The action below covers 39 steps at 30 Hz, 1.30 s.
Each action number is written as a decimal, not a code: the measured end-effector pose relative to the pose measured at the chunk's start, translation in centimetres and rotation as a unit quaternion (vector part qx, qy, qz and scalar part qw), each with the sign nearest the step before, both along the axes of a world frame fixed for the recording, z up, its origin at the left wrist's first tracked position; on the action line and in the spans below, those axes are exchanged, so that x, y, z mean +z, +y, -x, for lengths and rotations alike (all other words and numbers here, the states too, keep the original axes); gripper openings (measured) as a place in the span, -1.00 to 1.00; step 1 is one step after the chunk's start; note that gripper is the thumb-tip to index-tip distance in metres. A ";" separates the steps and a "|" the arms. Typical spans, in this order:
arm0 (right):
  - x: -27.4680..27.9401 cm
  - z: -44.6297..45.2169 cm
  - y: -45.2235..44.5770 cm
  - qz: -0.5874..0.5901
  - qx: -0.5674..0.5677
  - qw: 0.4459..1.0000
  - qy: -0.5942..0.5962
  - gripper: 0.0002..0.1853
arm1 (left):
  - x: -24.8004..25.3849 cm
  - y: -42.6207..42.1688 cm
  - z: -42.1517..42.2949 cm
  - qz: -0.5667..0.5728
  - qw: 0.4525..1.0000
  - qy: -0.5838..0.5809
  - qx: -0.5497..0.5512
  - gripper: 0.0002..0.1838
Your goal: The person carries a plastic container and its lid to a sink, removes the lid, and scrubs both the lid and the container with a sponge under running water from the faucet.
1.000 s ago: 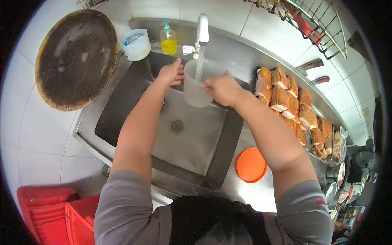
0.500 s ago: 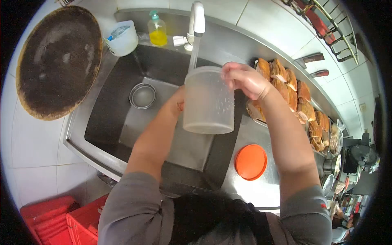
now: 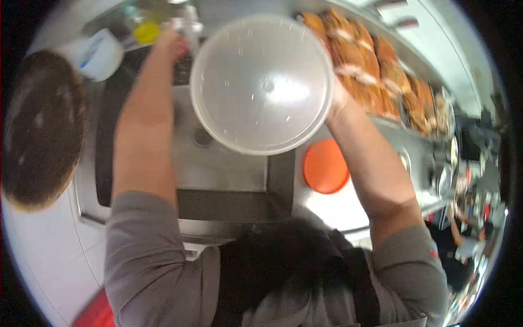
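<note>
A translucent plastic container [image 3: 261, 87] is tipped so that its round rim and inside face me, with water drops on it. My right hand [image 3: 339, 98] holds it at the right side, most of its fingers hidden behind the wall. My left hand [image 3: 173, 42] reaches to the white faucet [image 3: 188, 24] at the back of the sink. Blur hides how its fingers are set and whether they grip the fitting. Below the container lies the dark metal sink [image 3: 229, 204]. An orange round lid [image 3: 326, 166] rests on the steel counter right of it.
Browned slabs of meat [image 3: 359, 60] fill trays along the back right. A soap bottle [image 3: 145, 31] and a white tub [image 3: 102, 54] stand behind the sink. A large dark round pan [image 3: 41, 131] is at the left. People [image 3: 466, 240] are at the far right.
My left hand has left the container and moved back-left to the faucet. The container, in my right hand, has tilted its opening toward me. The view has shifted.
</note>
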State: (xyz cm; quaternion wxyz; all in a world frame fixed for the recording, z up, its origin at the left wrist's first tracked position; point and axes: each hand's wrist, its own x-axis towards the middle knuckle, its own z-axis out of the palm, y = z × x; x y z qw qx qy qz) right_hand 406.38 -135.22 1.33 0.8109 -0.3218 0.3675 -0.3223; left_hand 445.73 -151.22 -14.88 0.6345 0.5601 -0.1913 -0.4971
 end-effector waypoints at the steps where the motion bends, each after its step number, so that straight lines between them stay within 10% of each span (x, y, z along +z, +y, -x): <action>1: -1.3 2.3 -0.6 -0.003 0.004 0.999 -0.032 -0.54 | -0.9 -1.7 -1.0 -0.003 1.000 0.011 -0.009 -0.55; 16: -0.7 26.7 16.1 0.039 -0.233 0.969 0.074 -0.53 | 3.3 -2.2 -1.8 -0.138 0.990 0.028 -0.031 -0.63; 23: -0.7 34.6 28.2 0.048 -0.344 0.930 0.117 -0.53 | -0.8 0.9 -1.9 -0.043 0.974 -0.221 -0.024 -0.64; 25: -1.8 35.8 31.1 0.051 -0.364 0.922 0.124 -0.52 | 1.3 6.3 5.3 0.018 0.868 -0.494 0.043 -0.56; 29: -6.2 40.5 36.2 0.018 -0.363 0.932 -0.018 -0.52 | 1.9 20.1 21.6 0.054 0.933 -0.284 -0.214 -0.49; 33: -5.6 40.1 38.6 0.000 -0.381 0.925 -0.004 -0.52 | 6.1 31.5 33.0 0.069 0.817 -0.458 -0.344 0.06; 39: -8.1 43.4 43.9 -0.093 -0.381 0.916 -0.089 -0.54 | 1.8 34.4 32.1 -0.151 0.866 -0.260 -0.398 -0.55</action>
